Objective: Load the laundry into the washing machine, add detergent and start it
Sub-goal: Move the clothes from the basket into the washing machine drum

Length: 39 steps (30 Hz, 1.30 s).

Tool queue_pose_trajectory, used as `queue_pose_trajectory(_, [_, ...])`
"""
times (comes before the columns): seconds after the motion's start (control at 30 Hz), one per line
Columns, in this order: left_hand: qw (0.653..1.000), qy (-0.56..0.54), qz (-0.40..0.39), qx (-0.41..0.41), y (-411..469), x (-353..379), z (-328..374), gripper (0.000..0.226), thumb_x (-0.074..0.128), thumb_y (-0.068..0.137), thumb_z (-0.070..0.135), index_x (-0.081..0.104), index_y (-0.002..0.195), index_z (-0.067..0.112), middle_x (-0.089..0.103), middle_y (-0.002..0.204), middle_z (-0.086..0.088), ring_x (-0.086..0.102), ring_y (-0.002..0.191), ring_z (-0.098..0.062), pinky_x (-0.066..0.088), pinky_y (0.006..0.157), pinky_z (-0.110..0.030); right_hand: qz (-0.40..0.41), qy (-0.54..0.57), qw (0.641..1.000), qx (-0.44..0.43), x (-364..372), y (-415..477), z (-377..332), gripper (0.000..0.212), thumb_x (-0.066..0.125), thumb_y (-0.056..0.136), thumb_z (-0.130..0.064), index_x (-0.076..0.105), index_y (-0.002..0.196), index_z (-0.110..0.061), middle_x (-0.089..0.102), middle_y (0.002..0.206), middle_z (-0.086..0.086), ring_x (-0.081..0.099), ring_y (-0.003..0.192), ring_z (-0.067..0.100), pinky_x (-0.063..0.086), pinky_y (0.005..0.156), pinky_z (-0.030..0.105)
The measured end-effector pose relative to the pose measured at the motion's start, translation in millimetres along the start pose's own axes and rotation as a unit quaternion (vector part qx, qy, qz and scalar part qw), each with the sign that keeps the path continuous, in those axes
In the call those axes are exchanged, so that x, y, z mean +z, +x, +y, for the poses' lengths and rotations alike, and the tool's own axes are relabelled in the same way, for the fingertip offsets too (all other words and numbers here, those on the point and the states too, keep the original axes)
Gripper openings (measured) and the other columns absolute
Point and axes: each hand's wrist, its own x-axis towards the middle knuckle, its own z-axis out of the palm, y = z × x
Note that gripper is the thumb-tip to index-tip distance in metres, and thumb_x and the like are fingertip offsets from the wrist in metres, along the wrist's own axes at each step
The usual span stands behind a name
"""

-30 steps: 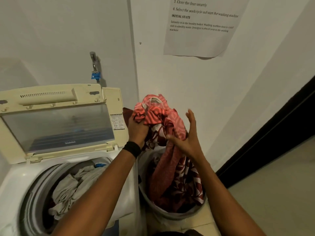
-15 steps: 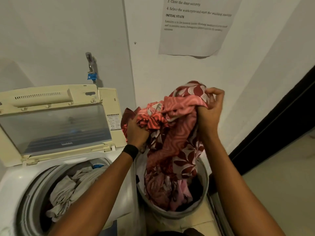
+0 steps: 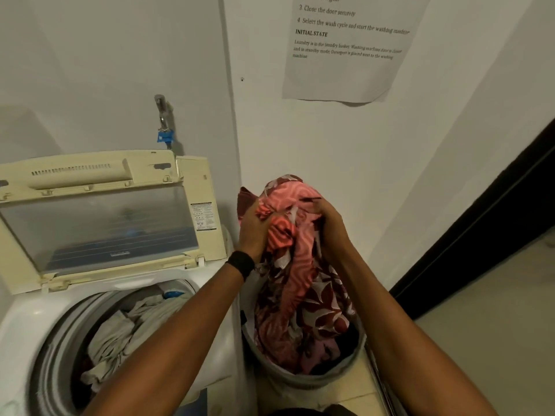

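Head: right hand (image 3: 328, 227) lower on cloth (image 3: 303, 265)

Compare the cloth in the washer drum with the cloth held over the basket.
The drum cloth is pale grey and plain; the basket cloth is red and pink, patterned. The drum cloth lies loose, untouched; the basket cloth is gripped by the left hand and right hand, its top raised above the basket. Both are crumpled.

One wide-angle view is taken from head height, directed forward and down, close above both forearms; the washing machine (image 3: 30, 322) is framed left of the left hand (image 3: 251, 233).
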Motion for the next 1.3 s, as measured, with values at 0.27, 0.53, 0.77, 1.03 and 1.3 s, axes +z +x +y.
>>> queue_pose_trajectory(0.27, [0.985,0.084,0.148,-0.006,26,-2,-13,0.027,0.061,0.104,0.026,0.062,0.081,0.011,0.067,0.08,-0.006,0.065,0.076,-0.026,0.056,0.078,-0.044,-0.018,-0.319,0.943,-0.094,-42,-45,43,0.122,0.083,0.073,-0.063,-0.003,0.158,-0.052,0.012,0.167,-0.026,0.021,0.154,0.005,0.023,0.126,0.042])
queue_pose_trajectory(0.53, [0.985,0.059,0.157,-0.034,13,-14,-14,0.03,0.06,0.104,0.028,0.066,0.091,0.001,0.069,0.085,-0.012,0.065,0.078,-0.03,0.058,0.083,-0.05,0.096,-0.249,0.964,-0.007,-79,-50,69,0.022,0.072,0.081,-0.027,0.076,0.099,-0.04,0.078,0.096,-0.009,0.075,0.097,0.02,0.062,0.083,0.041])
queue_pose_trajectory(0.77, [0.982,-0.068,0.17,-0.045,-21,-22,45,0.068,0.061,0.079,0.076,0.067,0.118,0.021,0.071,0.12,-0.006,0.066,0.116,-0.031,0.049,0.107,-0.055,0.063,-0.026,0.997,-0.031,-25,-22,2,0.058,0.057,0.099,-0.043,0.043,0.151,-0.022,0.06,0.134,-0.006,0.057,0.13,0.018,0.054,0.08,0.014])
queue_pose_trajectory(1.03, [0.945,0.112,0.307,0.026,-99,-98,58,0.106,0.057,0.081,0.081,-0.017,0.152,0.057,0.031,0.166,-0.008,0.059,0.128,-0.017,0.047,0.105,-0.034,-0.107,-0.051,0.992,-0.032,66,-55,47,0.087,0.059,0.08,-0.062,0.041,0.151,-0.017,0.056,0.145,0.003,0.059,0.128,0.015,0.052,0.105,0.036])
queue_pose_trajectory(1.3, [0.908,0.058,0.409,-0.066,-163,-182,26,0.145,0.045,0.048,0.108,-0.016,0.16,0.038,0.021,0.166,0.0,0.035,0.142,-0.013,0.03,0.118,-0.039,-0.157,-0.123,0.98,-0.023,161,-77,104,0.092,0.063,0.077,-0.057,0.033,0.155,-0.019,0.046,0.152,0.003,0.049,0.138,0.021,0.04,0.116,0.054])
